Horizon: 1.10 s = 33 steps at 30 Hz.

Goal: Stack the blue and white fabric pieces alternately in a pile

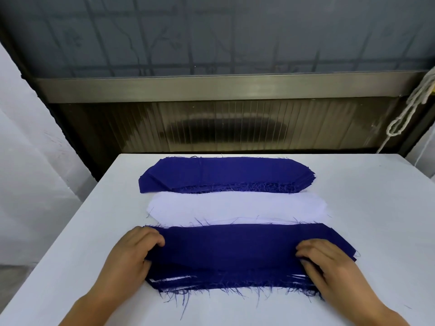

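Three heaps of fabric lie on the white table (70, 243). At the back is a stack of blue pieces (226, 174). In the middle lies a stack of white pieces (235, 207). Nearest me is the mixed pile (228, 252), with a blue piece on top and white edges showing along its frayed front. My left hand (134, 252) rests on the pile's left end with curled fingers pressing the top blue piece. At the pile's right end my right hand (329, 262) lies flat, fingers on the same blue piece.
The table's far edge runs just behind the blue stack, in front of a dark ribbed panel and metal rail (211, 88). A white rope (409, 109) hangs at the right. A pale wall stands to the left.
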Available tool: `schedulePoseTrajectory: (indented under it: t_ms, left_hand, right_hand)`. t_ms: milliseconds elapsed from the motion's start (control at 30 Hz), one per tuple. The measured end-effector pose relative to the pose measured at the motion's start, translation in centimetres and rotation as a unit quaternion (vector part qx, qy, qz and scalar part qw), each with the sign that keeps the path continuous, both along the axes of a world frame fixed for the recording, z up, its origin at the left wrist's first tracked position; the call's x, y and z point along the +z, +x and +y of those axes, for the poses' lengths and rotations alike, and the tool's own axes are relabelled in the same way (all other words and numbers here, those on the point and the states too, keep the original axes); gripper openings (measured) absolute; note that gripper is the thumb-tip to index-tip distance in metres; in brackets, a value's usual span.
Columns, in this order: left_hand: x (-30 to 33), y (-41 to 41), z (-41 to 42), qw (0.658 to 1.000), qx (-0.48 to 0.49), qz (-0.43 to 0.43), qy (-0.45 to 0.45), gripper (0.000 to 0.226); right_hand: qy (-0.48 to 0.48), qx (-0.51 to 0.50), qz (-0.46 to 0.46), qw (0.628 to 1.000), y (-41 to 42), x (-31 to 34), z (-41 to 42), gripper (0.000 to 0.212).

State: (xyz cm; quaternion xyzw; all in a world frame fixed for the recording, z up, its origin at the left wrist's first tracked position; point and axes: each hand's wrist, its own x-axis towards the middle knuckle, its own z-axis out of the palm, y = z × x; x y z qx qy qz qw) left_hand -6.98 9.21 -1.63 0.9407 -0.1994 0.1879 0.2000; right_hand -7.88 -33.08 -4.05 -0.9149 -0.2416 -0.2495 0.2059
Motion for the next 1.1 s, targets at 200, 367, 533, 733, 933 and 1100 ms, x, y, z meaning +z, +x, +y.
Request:
schedulePoseTrajectory:
  t_ms: [200,367,533,733,933,1100]
  left_hand:
    - [0.1,0.7,-0.3,0.995,0.008,-0.088,0.054,0.05]
    - [-1.6,0.1,-0.2,0.999,0.014,-0.034,0.015,0.056]
    - [-1.7,-0.3,0.6,0.996,0.036,0.026,-0.075,0.076]
    - [-2.4,-0.2,1.3,0.976,0.064,0.139,-0.153,0.1]
    - [-1.5,-0.3,1.5,0.974,0.011,0.193,-0.118,0.079]
    - [1.6,0.1,2.7,0.958,-0.05,0.27,-0.079,0.067]
  right_hand:
    - [0.003,0.011,-0.021,1.0,-0.2,-0.6,-0.1,0.043]
    - [0.006,0.017,-0.027,0.999,-0.2,-0.3,0.0,0.04]
    - [0.007,0.019,-0.024,0.999,-0.2,-0.4,-0.2,0.027]
    - [-0.004,0.028,-0.028,0.999,-0.5,-0.4,-0.3,0.028]
    - [-0.011,0.03,-0.007,0.999,-1.1,0.4,-0.3,0.037]
    - [0.047,-0.018,0.031,0.998,-0.5,2.2,-0.1,0.037]
